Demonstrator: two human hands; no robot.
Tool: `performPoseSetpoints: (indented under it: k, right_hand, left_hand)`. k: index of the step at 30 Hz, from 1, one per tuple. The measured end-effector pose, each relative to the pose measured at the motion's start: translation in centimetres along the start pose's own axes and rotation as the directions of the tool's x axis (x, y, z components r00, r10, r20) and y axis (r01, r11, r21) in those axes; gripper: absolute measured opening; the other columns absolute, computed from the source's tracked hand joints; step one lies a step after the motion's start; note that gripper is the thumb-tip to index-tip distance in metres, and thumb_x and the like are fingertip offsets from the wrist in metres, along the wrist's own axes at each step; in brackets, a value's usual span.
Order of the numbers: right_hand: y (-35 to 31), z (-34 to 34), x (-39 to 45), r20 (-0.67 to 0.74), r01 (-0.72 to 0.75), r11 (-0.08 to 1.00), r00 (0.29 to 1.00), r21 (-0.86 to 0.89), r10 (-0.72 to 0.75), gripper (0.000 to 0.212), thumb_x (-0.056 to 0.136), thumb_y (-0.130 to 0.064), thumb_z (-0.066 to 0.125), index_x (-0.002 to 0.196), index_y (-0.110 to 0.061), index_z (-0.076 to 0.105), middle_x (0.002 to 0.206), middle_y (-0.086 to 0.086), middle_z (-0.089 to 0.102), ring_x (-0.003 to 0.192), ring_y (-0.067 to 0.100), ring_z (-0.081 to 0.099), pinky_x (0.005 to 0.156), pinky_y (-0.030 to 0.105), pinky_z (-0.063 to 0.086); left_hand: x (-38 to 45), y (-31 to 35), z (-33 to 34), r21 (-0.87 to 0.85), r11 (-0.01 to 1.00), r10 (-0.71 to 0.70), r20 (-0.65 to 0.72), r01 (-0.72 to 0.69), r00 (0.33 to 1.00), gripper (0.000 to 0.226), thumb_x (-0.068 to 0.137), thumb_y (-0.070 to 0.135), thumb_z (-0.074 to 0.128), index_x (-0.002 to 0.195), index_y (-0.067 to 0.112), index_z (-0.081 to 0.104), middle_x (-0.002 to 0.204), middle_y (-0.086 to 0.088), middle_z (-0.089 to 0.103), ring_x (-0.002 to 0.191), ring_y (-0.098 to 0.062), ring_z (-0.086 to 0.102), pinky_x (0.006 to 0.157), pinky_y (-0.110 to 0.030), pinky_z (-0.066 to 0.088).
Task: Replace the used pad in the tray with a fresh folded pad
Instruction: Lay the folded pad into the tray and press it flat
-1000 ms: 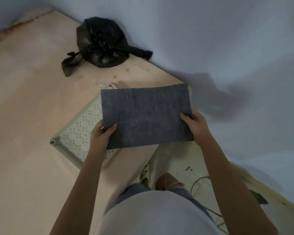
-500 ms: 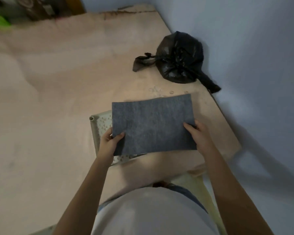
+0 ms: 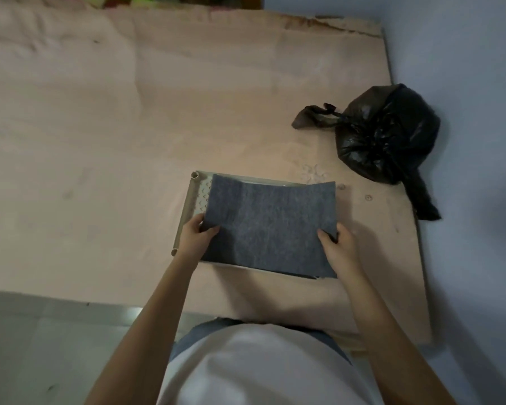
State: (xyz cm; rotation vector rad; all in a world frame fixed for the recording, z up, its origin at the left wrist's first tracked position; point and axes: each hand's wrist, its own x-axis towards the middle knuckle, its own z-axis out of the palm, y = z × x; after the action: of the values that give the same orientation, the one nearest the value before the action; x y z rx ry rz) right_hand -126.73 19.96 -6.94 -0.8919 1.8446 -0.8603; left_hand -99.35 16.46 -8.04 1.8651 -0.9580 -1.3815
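A dark grey pad [image 3: 268, 223] lies spread over the pale tray [image 3: 189, 206], covering nearly all of it. Only the tray's left rim and a strip of its bumpy floor show. My left hand [image 3: 195, 238] pinches the pad's left edge, and my right hand [image 3: 338, 244] pinches its right edge. The pad sags in the middle and its far right corner curls upward. Whether the pad touches the tray floor is hidden.
A tied black plastic bag [image 3: 386, 133] sits on the pink board [image 3: 100, 141] to the right, beside the blue wall [image 3: 465, 83]. Grey floor [image 3: 41, 331] runs below the board's near edge. My white shirt fills the bottom middle.
The pad has come down from in front of me onto the tray, both hands still on its edges. The camera view has swung, so the bag now sits at the right.
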Motion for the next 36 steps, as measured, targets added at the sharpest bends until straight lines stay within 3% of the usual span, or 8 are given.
performPoseSetpoints:
  k: [5,18,23,28,30,32,34,36]
  right_hand:
    - [-0.3,0.5,0.2,0.046,0.045,0.999,0.998,-0.022,-0.044,0.011,0.093,-0.012,0.054,0.104,-0.01,0.057,0.098,0.001,0.06,0.09,0.015,0.057,0.068,0.025,0.043]
    - [-1.3,2.6,0.4,0.076,0.054,0.992,0.996,-0.117,-0.045,0.015,0.093,-0.01,0.053,0.106,-0.004,0.057,0.098,0.004,0.06,0.088,0.017,0.055,0.071,0.028,0.042]
    - [-1.2,3.7,0.8,0.057,0.035,0.987,0.998,-0.159,-0.027,0.017,0.093,-0.008,0.053,0.106,0.003,0.055,0.098,0.009,0.059,0.083,0.018,0.054,0.068,0.027,0.041]
    - [-1.3,4.0,0.8,0.049,0.003,0.988,0.999,-0.156,0.005,0.013,0.094,-0.008,0.052,0.104,-0.001,0.055,0.099,0.008,0.059,0.086,0.019,0.055,0.072,0.028,0.043]
    - [-1.2,4.0,0.9,0.048,-0.001,0.985,0.999,-0.173,0.01,0.011,0.094,-0.009,0.052,0.102,-0.004,0.054,0.099,0.008,0.06,0.088,0.022,0.057,0.073,0.03,0.045]
    - [-1.1,4.0,1.0,0.046,-0.005,0.981,0.999,-0.195,0.014,0.009,0.094,-0.01,0.052,0.101,-0.005,0.054,0.099,0.009,0.06,0.09,0.025,0.058,0.074,0.032,0.047]
    - [-1.2,4.1,1.0,0.047,-0.013,0.977,0.999,-0.214,0.024,0.01,0.094,-0.01,0.052,0.102,-0.004,0.054,0.1,0.013,0.061,0.089,0.028,0.059,0.075,0.037,0.049]
    - [-1.4,4.2,0.9,0.048,-0.023,0.973,0.998,-0.229,0.035,0.013,0.094,-0.009,0.052,0.104,-0.002,0.054,0.101,0.017,0.061,0.089,0.031,0.059,0.077,0.042,0.05]
  left_hand:
    - [0.5,0.3,-0.3,0.196,0.976,0.104,-0.054,-0.092,0.993,0.012,0.086,0.004,0.062,0.095,0.011,0.059,0.094,-0.007,0.063,0.089,-0.025,0.059,0.08,-0.038,0.049]
    - [1.0,0.4,-2.0,0.651,0.758,0.201,-0.156,-0.052,0.967,0.029,0.088,0.027,0.06,0.111,0.01,0.056,0.1,-0.01,0.066,0.092,-0.034,0.061,0.067,-0.033,0.043]
    - [0.7,0.7,-2.5,0.798,0.602,0.254,-0.159,-0.027,0.954,0.033,0.091,0.031,0.058,0.102,0.007,0.04,0.098,-0.013,0.063,0.086,-0.036,0.061,0.06,-0.034,0.035]
    - [1.0,0.5,-2.9,0.968,0.23,0.489,-0.028,-0.098,0.872,0.048,0.06,0.032,0.085,0.085,0.005,0.055,0.08,-0.013,0.058,0.072,-0.032,0.056,0.054,-0.034,0.038]
    - [1.5,-0.3,-2.4,0.962,0.146,0.583,0.105,-0.231,0.806,0.05,0.054,0.033,0.086,0.089,0.005,0.062,0.087,-0.015,0.062,0.077,-0.033,0.06,0.061,-0.036,0.046]
    - [2.3,-1.3,-1.6,0.905,0.078,0.599,0.293,-0.419,0.745,0.058,0.074,0.044,0.067,0.117,0.006,0.062,0.122,-0.018,0.06,0.113,-0.037,0.058,0.091,-0.044,0.044]
    - [2.9,-2.1,-0.7,0.868,0.065,0.54,0.385,-0.492,0.749,0.069,0.089,0.055,0.037,0.141,0.01,0.042,0.148,-0.018,0.037,0.138,-0.036,0.032,0.113,-0.046,0.019]
    - [3.6,-2.5,-0.3,0.869,0.126,0.439,0.384,-0.479,0.812,0.08,0.09,0.066,0.012,0.15,0.014,0.023,0.156,-0.016,0.018,0.145,-0.032,0.012,0.117,-0.044,0.0]
